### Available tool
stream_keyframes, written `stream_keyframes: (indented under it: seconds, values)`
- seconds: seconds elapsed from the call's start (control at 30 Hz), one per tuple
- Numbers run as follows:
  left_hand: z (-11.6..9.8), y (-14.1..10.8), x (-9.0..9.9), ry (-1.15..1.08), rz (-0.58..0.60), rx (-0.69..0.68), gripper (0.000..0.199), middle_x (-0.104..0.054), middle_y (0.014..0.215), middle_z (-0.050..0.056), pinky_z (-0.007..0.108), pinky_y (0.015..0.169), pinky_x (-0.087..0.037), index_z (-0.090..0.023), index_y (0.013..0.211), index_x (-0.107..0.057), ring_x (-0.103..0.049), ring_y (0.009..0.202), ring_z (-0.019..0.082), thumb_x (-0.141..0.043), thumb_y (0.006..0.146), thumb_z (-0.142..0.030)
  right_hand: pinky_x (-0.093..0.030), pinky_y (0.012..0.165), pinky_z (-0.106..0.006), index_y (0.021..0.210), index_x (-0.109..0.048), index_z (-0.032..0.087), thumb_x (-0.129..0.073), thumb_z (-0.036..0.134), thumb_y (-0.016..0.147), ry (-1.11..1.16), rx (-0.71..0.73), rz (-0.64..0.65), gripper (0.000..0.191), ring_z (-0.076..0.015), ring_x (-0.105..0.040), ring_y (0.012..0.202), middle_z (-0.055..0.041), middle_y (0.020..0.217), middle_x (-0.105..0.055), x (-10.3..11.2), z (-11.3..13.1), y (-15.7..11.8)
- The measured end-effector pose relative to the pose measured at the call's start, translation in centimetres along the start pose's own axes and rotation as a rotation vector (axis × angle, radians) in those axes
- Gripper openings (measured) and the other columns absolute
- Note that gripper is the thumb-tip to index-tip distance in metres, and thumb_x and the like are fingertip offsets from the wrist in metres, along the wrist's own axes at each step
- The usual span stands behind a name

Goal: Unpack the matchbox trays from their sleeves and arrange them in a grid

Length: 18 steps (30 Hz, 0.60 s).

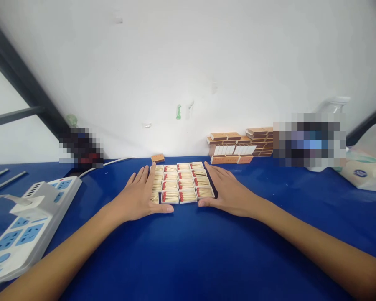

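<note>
Several white matchbox trays [179, 184] full of red-tipped matches lie in a tight grid on the blue table. My left hand [139, 194] rests flat along the left side of this grid, fingers stretched forward and thumb held out in front of the nearest row. It covers part of the leftmost column. On the right side lies my right hand [227, 190], palm down and fingers extended, its thumb pointing inward near the front right tray. Neither hand grasps anything. A single closed matchbox [158, 158] sits just behind the grid.
Stacked matchboxes [232, 148] stand against the wall at the back right. A white power strip [34, 225] with a plugged-in adapter is at the left. A tissue pack [360, 171] lies far right. Blurred patches hide things at both back sides.
</note>
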<state>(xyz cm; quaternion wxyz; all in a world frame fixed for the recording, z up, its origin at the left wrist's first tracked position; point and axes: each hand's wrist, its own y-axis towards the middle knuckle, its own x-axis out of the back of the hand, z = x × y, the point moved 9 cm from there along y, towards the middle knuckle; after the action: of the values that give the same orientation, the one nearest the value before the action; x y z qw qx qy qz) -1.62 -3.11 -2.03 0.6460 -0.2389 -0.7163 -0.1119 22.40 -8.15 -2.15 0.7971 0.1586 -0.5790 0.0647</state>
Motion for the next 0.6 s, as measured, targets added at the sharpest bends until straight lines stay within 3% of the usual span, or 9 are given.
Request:
stream_keyframes:
  seconds: [0.13, 0.23, 0.33, 0.4, 0.5, 0.6]
  values:
    - [0.5, -0.6, 0.6, 0.052, -0.028, -0.011, 0.156, -0.001, 0.176, 0.027, 0.062, 0.129, -0.019, -0.006, 0.17, 0.007, -0.01, 0.163, 0.049, -0.058, 0.063, -0.1, -0.033, 0.125, -0.06, 0.168, -0.029, 0.01, -0.057, 0.091, 0.081, -0.039, -0.007, -0.018, 0.122, -0.0412, -0.033, 0.157, -0.0243, 0.169, -0.036, 1.1, -0.4, -1.1]
    - [0.3, -0.9, 1.4, 0.119, -0.052, -0.011, 0.156, -0.019, 0.173, 0.03, 0.058, 0.125, -0.026, -0.005, 0.17, 0.005, -0.024, 0.159, 0.049, -0.06, 0.063, -0.098, -0.037, 0.122, -0.059, 0.161, -0.044, 0.014, -0.056, 0.086, 0.087, -0.088, 0.031, -0.098, 0.104, -0.0395, -0.04, 0.152, -0.0206, 0.164, -0.045, 2.1, -0.4, -1.5]
    - [0.1, -1.4, 2.7, 0.212, -0.076, 0.016, 0.152, -0.051, 0.153, 0.032, 0.054, 0.113, -0.039, -0.004, 0.17, -0.003, -0.046, 0.142, 0.05, -0.062, 0.064, -0.095, -0.043, 0.116, -0.058, 0.146, -0.061, 0.019, -0.059, 0.08, 0.09, -0.121, 0.114, -0.191, 0.083, -0.0378, -0.052, 0.141, -0.0177, 0.151, -0.058, 2.7, 0.3, -1.5]
    - [0.2, -1.8, 3.3, 0.248, -0.052, 0.058, 0.148, -0.064, 0.136, 0.03, 0.05, 0.1, -0.046, -0.004, 0.17, -0.007, -0.058, 0.126, 0.05, -0.064, 0.065, -0.092, -0.048, 0.109, -0.055, 0.133, -0.069, 0.018, -0.063, 0.077, 0.09, -0.127, 0.164, -0.227, 0.073, -0.0362, -0.059, 0.129, -0.0173, 0.137, -0.066, 2.9, 1.0, -1.6]
    - [0.3, -2.2, 3.0, 0.204, 0.056, 0.086, 0.14, -0.072, 0.121, 0.026, 0.043, 0.087, -0.049, -0.005, 0.17, -0.002, -0.067, 0.111, 0.045, -0.065, 0.073, -0.084, -0.052, 0.097, -0.051, 0.118, -0.073, 0.017, -0.068, 0.075, 0.088, -0.134, 0.175, -0.245, 0.065, -0.0333, -0.064, 0.109, -0.0157, 0.116, -0.071, 2.9, 1.5, -1.5]
    - [-0.1, -2.3, 2.7, 0.172, 0.077, 0.064, 0.131, -0.075, 0.115, 0.023, 0.039, 0.08, -0.049, -0.007, 0.17, 0.0, -0.071, 0.103, 0.043, -0.065, 0.08, -0.076, -0.053, 0.09, -0.049, 0.117, -0.072, 0.019, -0.071, 0.074, 0.086, -0.131, 0.138, -0.235, 0.063, -0.0326, -0.065, 0.101, -0.0138, 0.109, -0.072, 2.8, 1.3, -1.5]
